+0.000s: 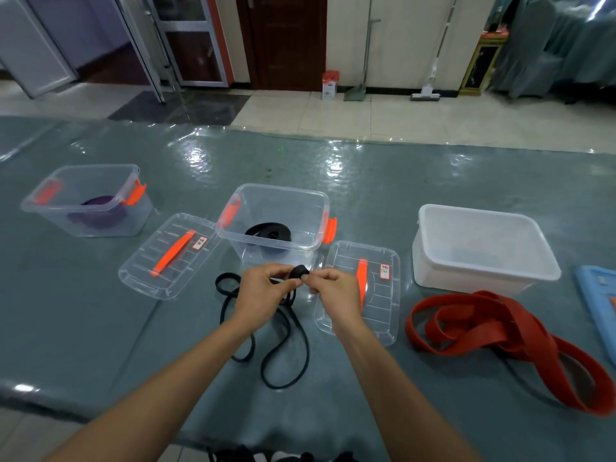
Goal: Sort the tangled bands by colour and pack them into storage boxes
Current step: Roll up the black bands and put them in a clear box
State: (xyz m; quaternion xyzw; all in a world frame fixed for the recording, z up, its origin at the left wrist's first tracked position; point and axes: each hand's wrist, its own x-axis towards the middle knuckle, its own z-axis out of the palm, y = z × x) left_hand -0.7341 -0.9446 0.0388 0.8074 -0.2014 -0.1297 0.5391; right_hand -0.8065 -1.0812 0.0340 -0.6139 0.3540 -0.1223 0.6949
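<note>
Pinching a small rolled end of the black band (301,271) between them, the left hand (263,291) and right hand (333,288) work just in front of the middle clear box (320,208). The band's loose loops trail on the table (100,328) toward its near edge. A coiled black band (266,231) lies inside that box, with a lid (170,255) on each side. A purple band (100,211) sits in the left box (83,171). Red bands (500,331) lie heaped before the white box (483,228) at the right.
</note>
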